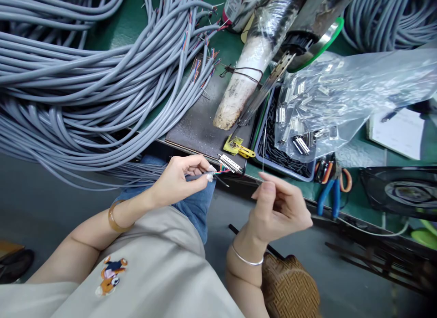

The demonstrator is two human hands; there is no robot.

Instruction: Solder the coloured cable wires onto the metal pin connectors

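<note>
Our left hand [177,179] has its grip closed on a grey cable [196,176], whose coloured wires [223,169] reach the connector [230,163] at the counter [116,33] edge, centre frame. The connector lies just right of those fingertips, its long axis sloping down rightward, pins facing us. Our right hand [278,211], farther off at lower right, seems to pinch a thin strand [264,147], fingertips nearly together.
</note>
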